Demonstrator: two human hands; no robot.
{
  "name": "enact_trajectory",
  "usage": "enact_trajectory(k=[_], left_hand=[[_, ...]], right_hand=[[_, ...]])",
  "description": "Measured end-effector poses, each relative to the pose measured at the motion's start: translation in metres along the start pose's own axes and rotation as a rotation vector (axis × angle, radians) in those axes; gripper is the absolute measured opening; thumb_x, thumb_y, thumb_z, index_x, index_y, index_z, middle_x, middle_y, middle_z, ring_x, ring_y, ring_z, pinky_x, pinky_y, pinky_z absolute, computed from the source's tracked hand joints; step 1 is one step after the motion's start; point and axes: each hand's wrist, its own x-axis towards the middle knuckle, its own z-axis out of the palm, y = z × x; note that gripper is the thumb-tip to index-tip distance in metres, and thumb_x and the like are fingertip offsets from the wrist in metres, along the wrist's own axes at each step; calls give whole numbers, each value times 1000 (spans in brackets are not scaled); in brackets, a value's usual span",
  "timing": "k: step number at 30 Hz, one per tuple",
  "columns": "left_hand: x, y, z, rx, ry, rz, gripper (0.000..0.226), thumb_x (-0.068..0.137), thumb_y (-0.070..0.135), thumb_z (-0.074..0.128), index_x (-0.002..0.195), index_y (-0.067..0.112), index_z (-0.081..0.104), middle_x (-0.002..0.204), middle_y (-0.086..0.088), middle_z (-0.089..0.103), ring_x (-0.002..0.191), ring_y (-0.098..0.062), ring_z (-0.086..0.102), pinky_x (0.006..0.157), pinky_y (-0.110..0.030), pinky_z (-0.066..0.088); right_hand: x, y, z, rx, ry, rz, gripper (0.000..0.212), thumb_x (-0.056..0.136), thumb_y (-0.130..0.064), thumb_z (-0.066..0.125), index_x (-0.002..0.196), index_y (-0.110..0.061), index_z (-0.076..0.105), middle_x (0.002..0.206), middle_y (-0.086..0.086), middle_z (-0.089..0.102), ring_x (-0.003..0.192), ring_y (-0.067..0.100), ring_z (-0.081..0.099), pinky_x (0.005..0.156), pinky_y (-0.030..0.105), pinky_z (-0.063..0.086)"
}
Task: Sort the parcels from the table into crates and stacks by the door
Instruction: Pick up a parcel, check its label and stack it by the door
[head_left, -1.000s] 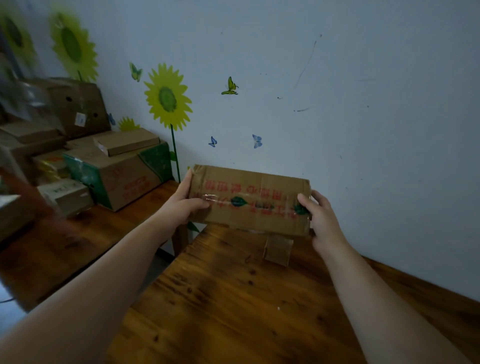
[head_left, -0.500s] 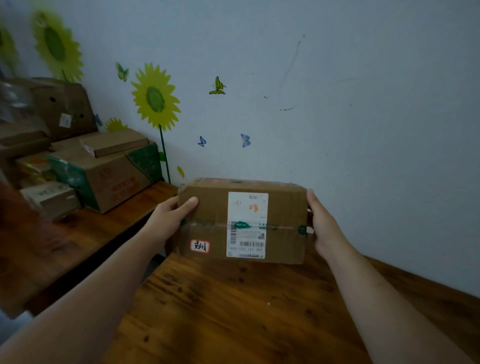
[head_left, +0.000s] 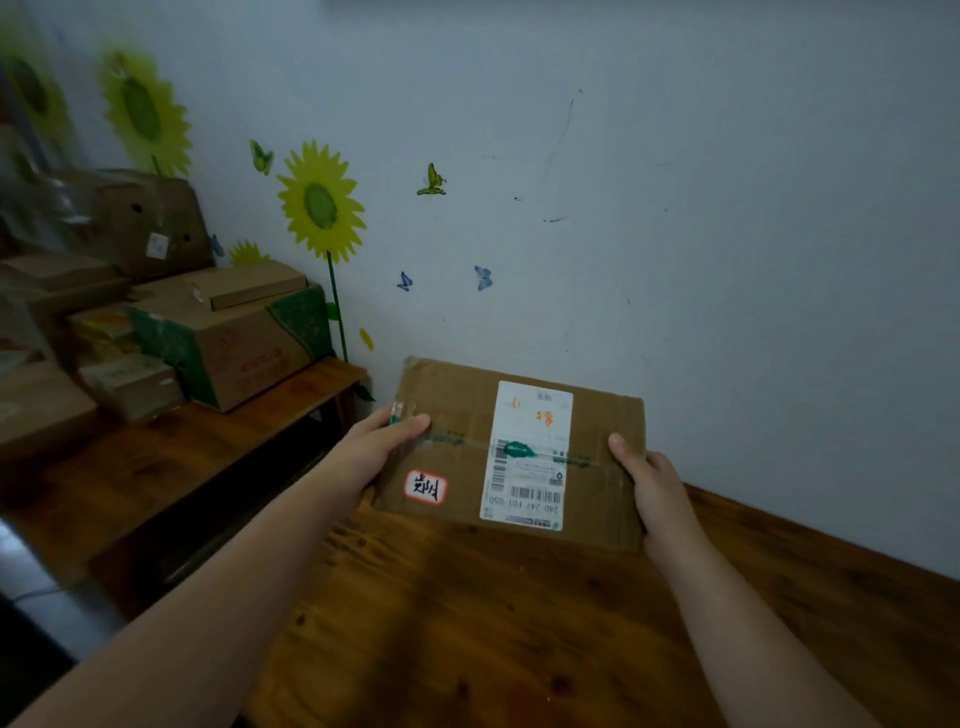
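The parcel (head_left: 514, 452) sits near the middle of the view, a touch toward 5 o'clock, held over the far end of the wooden table (head_left: 467, 639) close to the wall (head_left: 701, 234). Its broad labelled face is tipped up toward the camera, probably so the address can be read before choosing a crate or stack. The left hand (head_left: 384, 441) clasps the edge at the parcel's 9 o'clock and the right hand (head_left: 649, 483) the edge at 3 o'clock, each with its thumb laid on the top face. A grip on both sides suits a flat, wide box. It is plain brown corrugated card, scuffed and softened at the corners, with clear tape along the seam. A glossy white shipping label (head_left: 527, 410) and a small red-bordered sticker (head_left: 426, 487) lie on top. At 9 o'clock more cardboard boxes (head_left: 228, 348) crowd a second table (head_left: 156, 467).
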Motion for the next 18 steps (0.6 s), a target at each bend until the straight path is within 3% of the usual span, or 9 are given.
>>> enact_trajectory(k=[8, 14, 18], left_hand=[[-23, -5, 44, -1, -11, 47, 18, 84, 41, 64, 97, 29, 59, 77, -4, 74, 69, -24, 72, 51, -28, 55], [-40, -12, 91, 40, -209, 56, 12, 86, 36, 63, 95, 29, 61, 75, 0, 74, 66, -21, 72, 47, -25, 53], [-58, -29, 129, 83, -405, 38, 16, 86, 38, 62, 99, 28, 62, 81, -2, 75, 71, -23, 72, 52, -29, 54]], right_hand=[[-59, 9, -50, 72, 46, 5, 49, 82, -35, 66, 127, -22, 49, 112, 8, 64, 102, 28, 61, 93, 52, 48], [-123, 21, -98, 155, 233, -16, 37, 84, -30, 65, 119, -28, 52, 108, 6, 66, 98, 25, 64, 79, 42, 52], [-183, 44, -133, 221, 435, -20, 41, 81, -30, 67, 119, -28, 51, 106, 4, 66, 95, 23, 65, 69, 37, 52]])
